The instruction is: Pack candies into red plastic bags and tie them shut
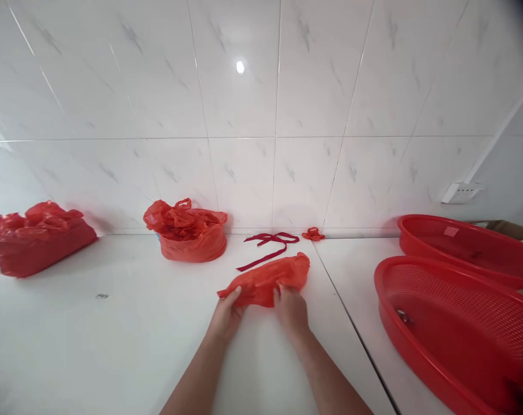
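Note:
A thin red plastic bag point(265, 279) is stretched between my two hands, just above the white table. My left hand point(228, 314) pinches its left end, with the thumb lying on top of the plastic. On the other side my right hand point(290, 308) grips the lower right part, its fingers curled into the bag. Creases run along the bag's length, and its far right end sticks up beyond my right hand. Behind it a dark red ribbon point(263, 264) lies loosely looped on the table.
A red bag stuffed with crumpled plastic bags point(194, 245) stands by the tiled wall. Further left sits another full red bag point(45, 242). A small red plastic knot point(313, 234) lies near the table seam. Two red baskets point(386, 288) point(417, 225) fill the right side.

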`<control>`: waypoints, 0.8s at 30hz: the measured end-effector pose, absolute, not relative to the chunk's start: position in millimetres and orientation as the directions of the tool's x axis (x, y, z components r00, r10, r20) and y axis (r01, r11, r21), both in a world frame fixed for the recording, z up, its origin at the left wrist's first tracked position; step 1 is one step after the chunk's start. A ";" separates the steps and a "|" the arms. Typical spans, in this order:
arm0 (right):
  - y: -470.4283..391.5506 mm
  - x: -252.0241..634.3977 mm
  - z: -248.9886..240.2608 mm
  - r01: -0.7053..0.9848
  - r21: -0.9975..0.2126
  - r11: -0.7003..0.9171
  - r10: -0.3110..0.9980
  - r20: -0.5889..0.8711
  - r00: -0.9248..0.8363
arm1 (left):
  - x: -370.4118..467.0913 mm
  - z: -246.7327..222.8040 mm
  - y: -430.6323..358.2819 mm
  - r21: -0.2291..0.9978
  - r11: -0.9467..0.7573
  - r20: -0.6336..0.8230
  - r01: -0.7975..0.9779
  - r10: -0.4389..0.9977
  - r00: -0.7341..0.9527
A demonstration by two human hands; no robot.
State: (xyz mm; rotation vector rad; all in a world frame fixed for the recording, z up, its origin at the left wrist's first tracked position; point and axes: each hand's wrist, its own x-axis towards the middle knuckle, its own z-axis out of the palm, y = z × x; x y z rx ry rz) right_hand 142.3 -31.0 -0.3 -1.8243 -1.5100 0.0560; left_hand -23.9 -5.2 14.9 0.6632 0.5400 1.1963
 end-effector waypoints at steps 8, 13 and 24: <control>-30.8 189.5 3.7 0.518 -0.782 -0.347 0.761 0.088 0.643 | -40.8 8.6 10.9 0.494 0.177 -0.171 -0.851 0.980 0.105; -35.2 182.2 5.2 0.533 -0.798 -0.282 0.783 0.129 0.608 | -35.9 5.6 9.3 0.612 0.141 -0.168 -0.778 0.985 0.047; -40.9 138.2 8.2 0.914 -0.387 -0.124 0.824 0.473 0.312 | -25.5 20.9 -9.6 0.964 0.013 0.016 -0.267 0.994 0.104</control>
